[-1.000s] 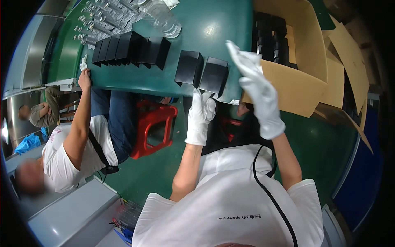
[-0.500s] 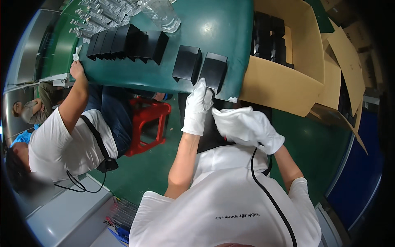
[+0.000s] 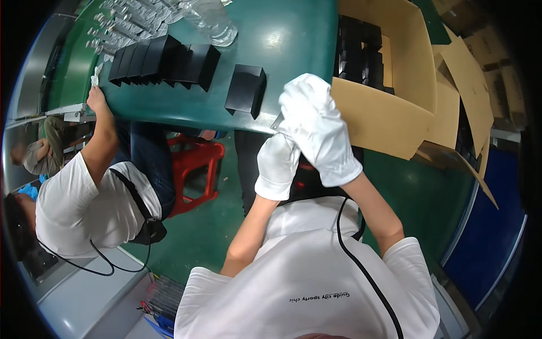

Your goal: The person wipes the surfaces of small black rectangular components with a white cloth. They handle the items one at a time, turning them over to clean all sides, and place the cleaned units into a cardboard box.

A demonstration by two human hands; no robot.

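Both my hands wear white gloves and meet at the near edge of the green table. My left hand [image 3: 276, 166] is closed at the near side of a black box [image 3: 277, 121], of which only a sliver shows. My right hand [image 3: 322, 133] lies over that box with curled fingers and hides most of it. White folds bunch at its fingertips; whether this is glove or a cloth I cannot tell. Left of my hands, another black box [image 3: 246, 90] stands apart on the table.
A row of black boxes [image 3: 155, 59], a clear glass vessel [image 3: 212, 25] and several clear pieces [image 3: 127, 25] occupy the table's left. An open cardboard carton [image 3: 384, 116] with black boxes stands right. A co-worker [image 3: 96, 209] sits left near a red stool [image 3: 195, 169].
My right hand has moved up and left over the black box, now mostly hidden. My left hand has drawn slightly nearer to me. The whole view has shifted a little.
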